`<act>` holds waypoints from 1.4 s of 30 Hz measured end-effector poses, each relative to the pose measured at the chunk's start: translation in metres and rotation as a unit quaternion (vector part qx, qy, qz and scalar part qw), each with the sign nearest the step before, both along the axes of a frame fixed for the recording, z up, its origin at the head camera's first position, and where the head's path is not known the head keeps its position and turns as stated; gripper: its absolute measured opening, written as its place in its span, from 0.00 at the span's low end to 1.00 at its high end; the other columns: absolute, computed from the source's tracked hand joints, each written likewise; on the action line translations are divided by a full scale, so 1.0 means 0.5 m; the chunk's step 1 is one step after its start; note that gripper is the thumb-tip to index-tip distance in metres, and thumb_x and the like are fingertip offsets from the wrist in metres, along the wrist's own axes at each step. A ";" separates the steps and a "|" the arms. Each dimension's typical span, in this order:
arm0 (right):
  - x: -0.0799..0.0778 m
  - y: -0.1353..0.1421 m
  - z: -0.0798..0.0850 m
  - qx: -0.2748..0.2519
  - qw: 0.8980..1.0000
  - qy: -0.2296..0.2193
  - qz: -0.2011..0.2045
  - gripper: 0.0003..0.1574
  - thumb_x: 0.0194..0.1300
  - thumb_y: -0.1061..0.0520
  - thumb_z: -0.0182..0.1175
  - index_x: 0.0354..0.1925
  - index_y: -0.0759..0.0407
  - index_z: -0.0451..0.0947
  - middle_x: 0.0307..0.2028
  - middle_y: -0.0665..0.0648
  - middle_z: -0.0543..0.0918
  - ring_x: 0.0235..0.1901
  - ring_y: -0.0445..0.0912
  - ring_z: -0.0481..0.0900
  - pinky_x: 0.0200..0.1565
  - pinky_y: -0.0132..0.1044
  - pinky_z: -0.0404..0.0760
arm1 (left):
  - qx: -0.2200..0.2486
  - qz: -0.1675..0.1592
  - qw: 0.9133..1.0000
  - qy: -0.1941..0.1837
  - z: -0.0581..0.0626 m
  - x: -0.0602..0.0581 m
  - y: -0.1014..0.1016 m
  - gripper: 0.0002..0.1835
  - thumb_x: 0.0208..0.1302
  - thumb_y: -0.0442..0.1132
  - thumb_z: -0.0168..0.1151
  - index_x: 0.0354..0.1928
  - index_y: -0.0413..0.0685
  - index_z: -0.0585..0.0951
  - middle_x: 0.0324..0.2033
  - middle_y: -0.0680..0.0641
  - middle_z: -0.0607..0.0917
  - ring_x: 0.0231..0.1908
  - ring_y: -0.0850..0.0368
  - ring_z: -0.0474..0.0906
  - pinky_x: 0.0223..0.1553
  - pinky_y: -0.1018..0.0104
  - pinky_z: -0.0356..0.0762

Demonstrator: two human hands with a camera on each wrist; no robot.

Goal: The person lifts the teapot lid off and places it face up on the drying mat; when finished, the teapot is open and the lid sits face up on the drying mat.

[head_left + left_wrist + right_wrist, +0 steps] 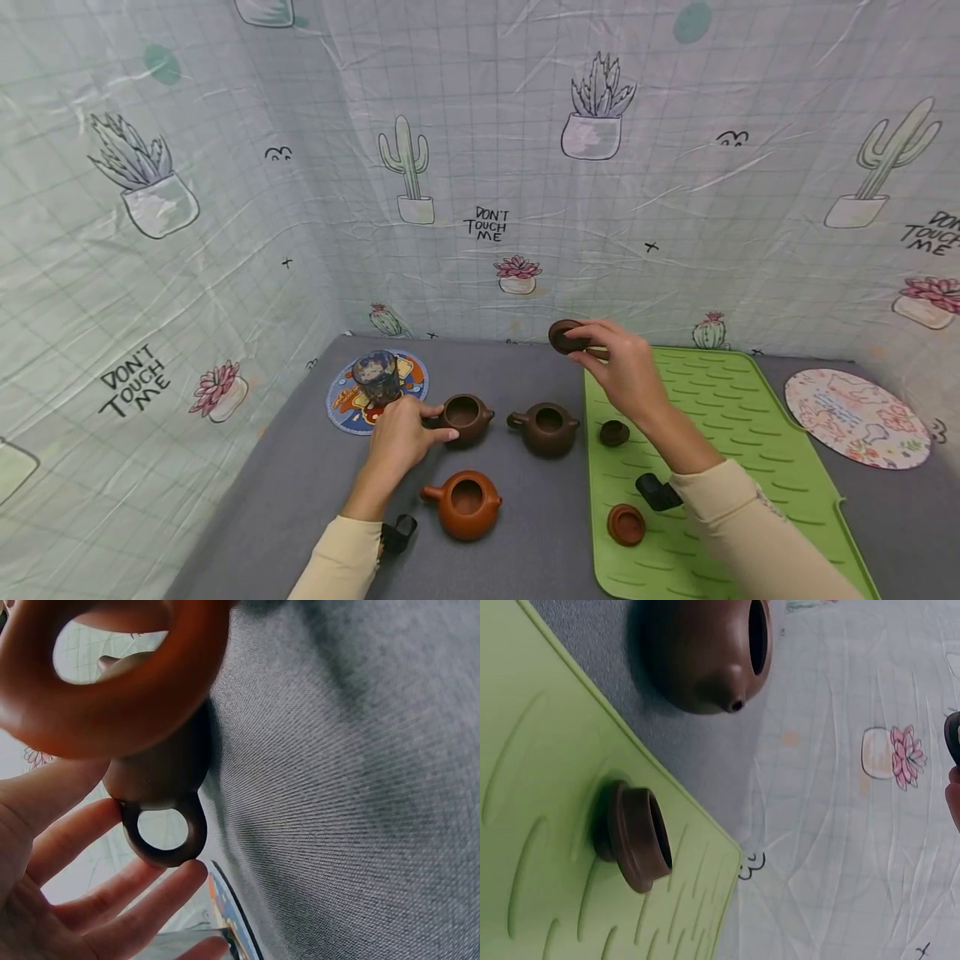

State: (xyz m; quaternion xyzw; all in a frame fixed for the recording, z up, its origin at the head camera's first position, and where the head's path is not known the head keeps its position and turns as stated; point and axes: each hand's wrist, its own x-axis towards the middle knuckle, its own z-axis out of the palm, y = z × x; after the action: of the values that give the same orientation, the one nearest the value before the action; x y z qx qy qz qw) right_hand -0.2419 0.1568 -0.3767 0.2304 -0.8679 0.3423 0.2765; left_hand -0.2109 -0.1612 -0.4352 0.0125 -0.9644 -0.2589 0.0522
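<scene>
My left hand point(401, 435) is at a dark brown teapot point(468, 427), thumb and index finger on either side where the handle meets the body. The left wrist view shows my other fingers spread around its loop handle point(199, 829). Above the table, my right hand point(626, 367) pinches a dark brown teapot lid point(558, 337), its hollow underside partly facing me. A second brown teapot point(551, 440), lidless, stands to the right of the first. Closer to me is an orange-brown teapot point(457, 521), also uncovered; its handle point(150, 712) looms large in the left wrist view.
On the green mat point(720, 392) at right lie a brown lid point(614, 432), upside down, and an orange-brown lid point(626, 525). A drinking glass point(377, 379) stands on a blue patterned round mat point(341, 408). Far right lies a pink floral mat point(862, 421). Printed curtains point(465, 167) bound the table.
</scene>
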 end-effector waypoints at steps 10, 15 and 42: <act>-0.006 0.024 0.000 -0.008 1.000 0.009 -0.011 0.18 0.56 0.67 0.74 0.46 0.61 0.87 0.49 0.63 0.88 0.43 0.55 0.89 0.40 0.42 0.89 | 0.003 0.001 1.000 -0.001 0.001 0.001 0.000 0.24 0.45 0.54 0.83 0.46 0.58 0.92 0.49 0.47 0.91 0.50 0.42 0.86 0.37 0.52 0.81; -0.007 0.034 -0.006 -0.012 1.000 0.000 -0.015 0.17 0.56 0.68 0.74 0.46 0.61 0.87 0.49 0.63 0.88 0.42 0.56 0.89 0.40 0.44 0.89 | 0.003 0.003 1.000 -0.004 0.002 0.001 -0.002 0.24 0.45 0.54 0.83 0.46 0.58 0.92 0.49 0.47 0.91 0.50 0.42 0.86 0.35 0.53 0.80; -0.022 0.102 -0.032 -0.001 0.998 -0.003 -0.058 0.18 0.55 0.69 0.74 0.46 0.63 0.87 0.47 0.66 0.88 0.40 0.61 0.89 0.38 0.49 0.89 | -0.001 0.008 1.000 -0.010 0.010 0.005 -0.001 0.24 0.45 0.54 0.84 0.47 0.58 0.92 0.50 0.47 0.91 0.49 0.43 0.86 0.34 0.56 0.78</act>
State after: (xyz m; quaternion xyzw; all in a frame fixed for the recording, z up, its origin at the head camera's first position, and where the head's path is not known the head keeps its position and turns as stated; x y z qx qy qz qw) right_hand -0.2528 0.2078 -0.3929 0.1783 -0.8803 0.3275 0.2934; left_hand -0.2083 -0.1614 -0.4301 0.0226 -0.9650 -0.2574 0.0448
